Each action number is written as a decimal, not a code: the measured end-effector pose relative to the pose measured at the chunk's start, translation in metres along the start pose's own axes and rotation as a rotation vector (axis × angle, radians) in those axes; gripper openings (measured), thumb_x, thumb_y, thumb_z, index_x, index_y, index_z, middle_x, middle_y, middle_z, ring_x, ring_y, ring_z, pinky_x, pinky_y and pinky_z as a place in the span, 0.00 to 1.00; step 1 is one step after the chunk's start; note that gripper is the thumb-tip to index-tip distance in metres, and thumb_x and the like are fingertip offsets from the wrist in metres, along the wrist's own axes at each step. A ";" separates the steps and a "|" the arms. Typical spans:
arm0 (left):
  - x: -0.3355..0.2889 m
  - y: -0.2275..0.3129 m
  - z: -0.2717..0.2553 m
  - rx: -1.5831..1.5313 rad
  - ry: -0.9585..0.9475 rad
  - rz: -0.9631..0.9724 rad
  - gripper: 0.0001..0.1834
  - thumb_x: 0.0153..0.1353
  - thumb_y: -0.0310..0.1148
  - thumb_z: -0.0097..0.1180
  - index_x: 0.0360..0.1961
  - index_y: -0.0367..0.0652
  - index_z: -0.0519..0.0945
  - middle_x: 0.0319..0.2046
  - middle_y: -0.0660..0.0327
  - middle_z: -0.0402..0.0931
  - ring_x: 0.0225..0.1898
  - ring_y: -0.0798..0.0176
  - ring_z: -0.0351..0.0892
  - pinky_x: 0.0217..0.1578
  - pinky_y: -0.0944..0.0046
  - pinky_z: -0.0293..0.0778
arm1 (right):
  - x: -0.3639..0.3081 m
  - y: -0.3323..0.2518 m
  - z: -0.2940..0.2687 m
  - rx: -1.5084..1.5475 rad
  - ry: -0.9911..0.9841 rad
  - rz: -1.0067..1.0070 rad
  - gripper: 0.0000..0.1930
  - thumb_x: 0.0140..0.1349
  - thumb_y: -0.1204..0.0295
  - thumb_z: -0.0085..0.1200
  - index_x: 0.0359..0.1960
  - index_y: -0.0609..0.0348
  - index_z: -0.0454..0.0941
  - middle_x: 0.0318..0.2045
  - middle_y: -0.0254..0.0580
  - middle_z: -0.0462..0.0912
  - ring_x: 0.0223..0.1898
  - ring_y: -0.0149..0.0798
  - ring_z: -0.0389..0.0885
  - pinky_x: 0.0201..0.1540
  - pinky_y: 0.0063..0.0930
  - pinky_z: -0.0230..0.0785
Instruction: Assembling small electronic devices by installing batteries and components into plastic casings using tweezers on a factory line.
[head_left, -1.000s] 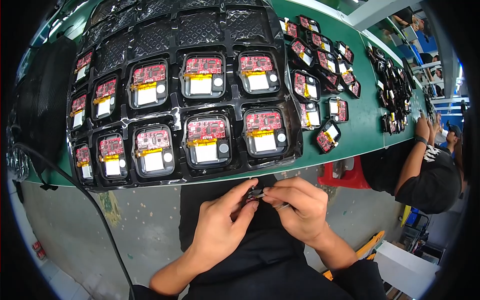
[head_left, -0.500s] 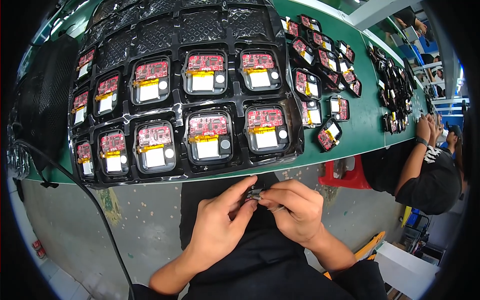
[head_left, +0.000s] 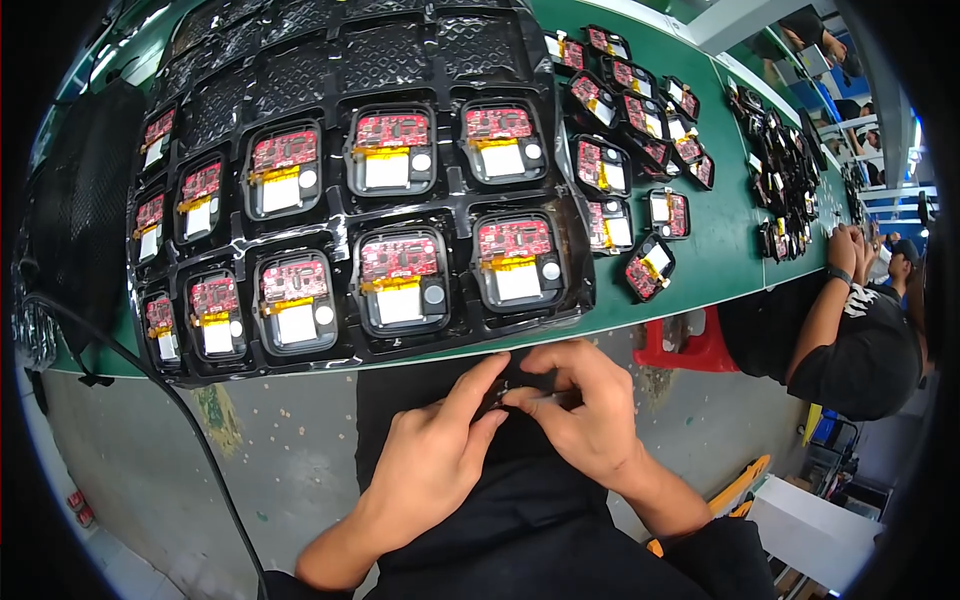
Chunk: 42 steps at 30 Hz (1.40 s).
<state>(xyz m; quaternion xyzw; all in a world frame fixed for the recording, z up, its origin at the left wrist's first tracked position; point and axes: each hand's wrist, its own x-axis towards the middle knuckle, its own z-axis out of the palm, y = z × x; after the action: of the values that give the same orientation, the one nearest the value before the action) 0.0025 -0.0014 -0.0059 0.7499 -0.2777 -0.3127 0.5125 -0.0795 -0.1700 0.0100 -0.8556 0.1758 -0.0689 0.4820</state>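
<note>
In front of the table edge, above my lap, my left hand (head_left: 428, 462) pinches a small dark part (head_left: 497, 393) between thumb and forefinger. My right hand (head_left: 592, 412) meets it from the other side, its thumb stretched across the part and its forefinger bent over. The part is mostly covered by fingers against black clothing, so its kind does not show. Just beyond my hands lies a black plastic tray (head_left: 388, 55). Its two nearer rows hold open black cases (head_left: 402, 278), each with a red circuit board, yellow tape and a white block.
Several similar cases (head_left: 610, 165) lie loosely piled on the green table (head_left: 715, 240) right of the tray. A larger heap of cases (head_left: 780, 170) lies farther right, near a seated co-worker (head_left: 860, 350) and a red stool (head_left: 690, 342). A black cable (head_left: 200, 420) hangs at the left.
My right hand has shifted its grip: the fingertips that pinched the part have spread apart, with the thumb now pushed toward it. The whole view has shifted slightly.
</note>
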 end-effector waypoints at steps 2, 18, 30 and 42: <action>-0.001 0.005 -0.001 0.033 -0.017 -0.014 0.31 0.63 0.20 0.64 0.67 0.39 0.71 0.38 0.45 0.86 0.37 0.46 0.90 0.40 0.59 0.83 | 0.006 0.001 -0.003 0.034 -0.112 0.064 0.15 0.55 0.81 0.69 0.44 0.61 0.84 0.40 0.44 0.85 0.30 0.42 0.84 0.32 0.34 0.78; 0.001 -0.014 -0.006 -0.907 -0.433 -0.059 0.44 0.68 0.30 0.65 0.78 0.40 0.51 0.51 0.42 0.84 0.49 0.50 0.88 0.51 0.57 0.83 | -0.008 -0.019 -0.068 0.217 -0.249 -0.110 0.12 0.54 0.86 0.64 0.40 0.62 0.83 0.34 0.46 0.84 0.29 0.44 0.84 0.31 0.31 0.75; 0.002 -0.057 0.031 -0.919 -0.573 -0.168 0.29 0.72 0.30 0.58 0.70 0.32 0.64 0.55 0.41 0.82 0.58 0.50 0.83 0.59 0.57 0.77 | 0.122 -0.040 -0.087 -0.260 0.384 -0.256 0.15 0.63 0.76 0.66 0.47 0.61 0.74 0.35 0.48 0.85 0.35 0.52 0.86 0.38 0.39 0.77; 0.009 -0.061 0.033 -0.884 -0.499 -0.202 0.24 0.73 0.23 0.54 0.68 0.35 0.68 0.54 0.47 0.83 0.58 0.55 0.83 0.59 0.63 0.77 | 0.175 0.041 -0.183 -0.987 0.574 0.270 0.18 0.71 0.61 0.54 0.57 0.58 0.75 0.54 0.59 0.76 0.45 0.65 0.84 0.48 0.55 0.77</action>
<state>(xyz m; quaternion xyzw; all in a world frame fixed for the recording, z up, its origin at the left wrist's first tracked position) -0.0102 -0.0080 -0.0746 0.3873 -0.1591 -0.6173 0.6661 0.0207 -0.3998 0.0626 -0.8959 0.4181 -0.1458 -0.0359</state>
